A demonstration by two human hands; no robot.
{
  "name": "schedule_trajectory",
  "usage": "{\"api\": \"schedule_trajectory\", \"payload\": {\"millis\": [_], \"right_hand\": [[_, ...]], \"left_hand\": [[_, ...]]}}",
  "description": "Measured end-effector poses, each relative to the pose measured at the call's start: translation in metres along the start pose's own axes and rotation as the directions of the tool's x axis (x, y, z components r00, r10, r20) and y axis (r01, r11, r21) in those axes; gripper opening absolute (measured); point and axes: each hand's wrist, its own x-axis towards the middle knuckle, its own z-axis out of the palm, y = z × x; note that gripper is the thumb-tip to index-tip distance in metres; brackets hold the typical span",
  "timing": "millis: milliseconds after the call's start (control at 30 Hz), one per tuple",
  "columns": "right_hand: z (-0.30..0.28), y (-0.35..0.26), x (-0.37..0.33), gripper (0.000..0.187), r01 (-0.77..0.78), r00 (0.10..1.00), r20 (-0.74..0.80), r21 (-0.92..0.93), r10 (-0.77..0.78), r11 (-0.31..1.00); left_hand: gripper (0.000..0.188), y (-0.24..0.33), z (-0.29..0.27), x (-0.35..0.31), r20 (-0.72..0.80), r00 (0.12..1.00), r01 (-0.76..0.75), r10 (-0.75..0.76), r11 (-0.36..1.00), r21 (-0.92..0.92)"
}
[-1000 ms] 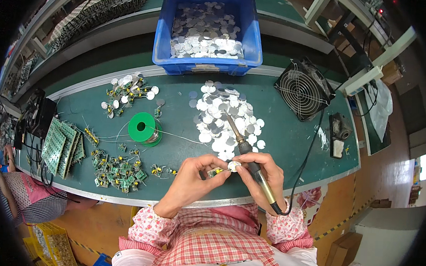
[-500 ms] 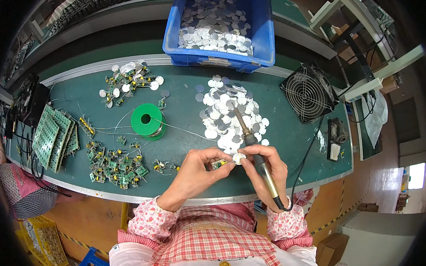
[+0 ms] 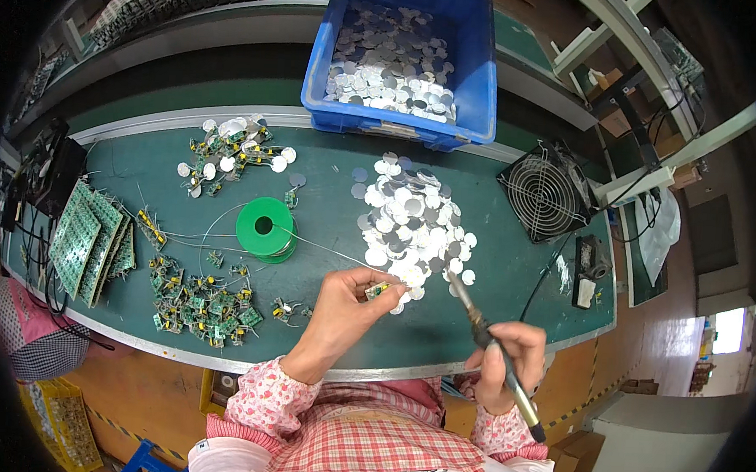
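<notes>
My left hand (image 3: 337, 317) is closed, pinching a small green circuit board (image 3: 377, 292) with a yellow part between thumb and fingers. White discs lie right behind its fingertips; I cannot tell whether one is attached to the board. Solder wire runs from a green spool (image 3: 261, 226) toward this hand. My right hand (image 3: 514, 360) is wrapped round a soldering iron (image 3: 480, 332), its metal tip pointing up and left toward the disc pile. A loose pile of white and grey discs (image 3: 411, 216) lies on the green table beyond both hands.
A blue bin (image 3: 391, 129) of discs stands at the back. Left are a heap of small boards (image 3: 202, 303), boards with discs (image 3: 234, 158) and stacked green panels (image 3: 78, 236). On the right are a black fan (image 3: 542, 192) and an iron stand (image 3: 590, 271).
My right hand has moved right and toward me with the soldering iron, away from my left hand. It has let go of the white disc the two hands were holding together.
</notes>
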Motion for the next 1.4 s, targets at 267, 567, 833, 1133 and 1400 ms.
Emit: {"api": "schedule_trajectory", "payload": {"millis": [267, 567, 833, 1133, 1400], "right_hand": [[-0.006, 0.008, -0.001, 0.015, 0.293, 0.916, 0.305, -0.06, -0.262, 0.954], [-0.003, 0.01, -0.001, 0.015, 0.255, 0.911, 0.354, -0.081, -0.212, 0.963], [0.008, 0.013, 0.0, 0.016, 0.492, 0.827, 0.382, -0.136, -0.413, 0.86], [-0.006, 0.016, -0.017, 0.02, 0.197, 0.978, 0.089, -0.076, -0.19, 0.978], [-0.015, 0.022, -0.023, 0.025, 0.01, 0.999, -0.035, -0.118, -0.014, 0.993]], "left_hand": [[0.014, 0.007, 0.005, -0.001, 0.004, 1.0, -0.023, 0.024, 0.994, -0.103], [0.015, 0.004, 0.003, -0.001, 0.005, 0.999, -0.033, 0.033, 0.994, -0.106], [0.013, 0.001, 0.001, 0.0, 0.009, 0.999, -0.032, 0.034, 0.994, -0.107], [0.011, -0.002, -0.002, -0.02, 0.075, 0.992, -0.108, 0.105, 0.994, 0.027], [0.017, 0.09, -0.058, -0.011, -0.039, 0.582, -0.326, 0.812, 0.277, 0.904]]}}
